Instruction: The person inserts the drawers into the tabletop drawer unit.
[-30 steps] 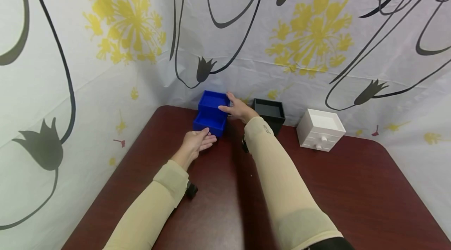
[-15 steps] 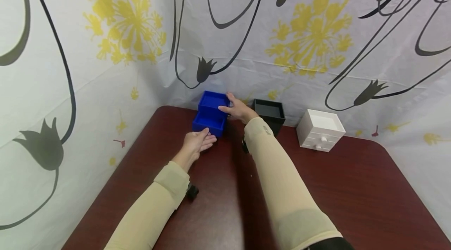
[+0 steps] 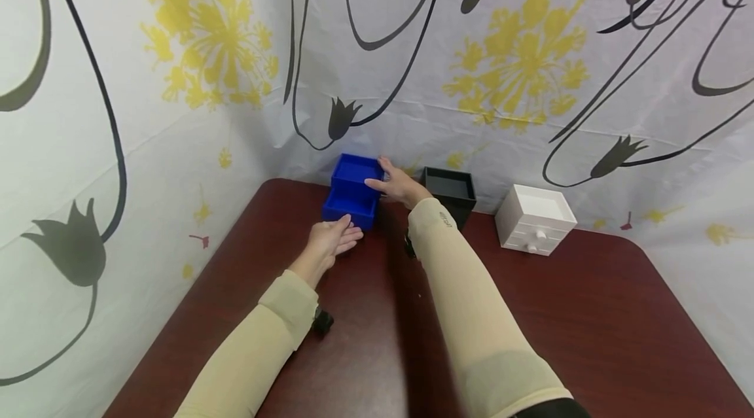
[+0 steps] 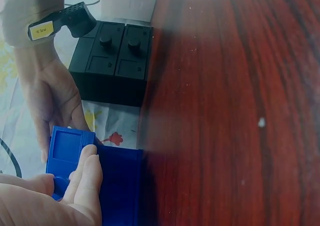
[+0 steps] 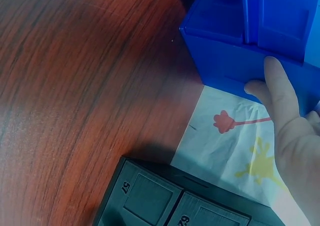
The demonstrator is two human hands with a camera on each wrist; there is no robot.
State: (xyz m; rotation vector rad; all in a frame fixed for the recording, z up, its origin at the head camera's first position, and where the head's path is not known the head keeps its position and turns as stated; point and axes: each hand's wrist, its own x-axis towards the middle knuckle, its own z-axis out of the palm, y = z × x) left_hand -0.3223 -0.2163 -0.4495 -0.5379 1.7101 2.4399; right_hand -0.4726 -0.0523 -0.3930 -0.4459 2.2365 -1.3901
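A small blue drawer box [image 3: 357, 167] stands at the back left of the table with its top drawer [image 3: 350, 203] pulled out toward me. My left hand [image 3: 326, 239] is at the front of that drawer. In the left wrist view, its thumb and fingers pinch the round knob [image 4: 60, 184] on the blue drawer front [image 4: 67, 146]. My right hand [image 3: 402, 185] braces the box's right side, fingers extended. The right wrist view has these fingertips [image 5: 273, 65] against the blue side wall, near its upper edge.
Right of the blue box stands a black drawer box [image 3: 450, 184], its two knobbed drawers closed in the left wrist view. A white drawer box [image 3: 536, 216] is farther right. Behind them hangs a patterned cloth [image 3: 400, 97]; the dark red table [image 3: 589, 326] extends toward me.
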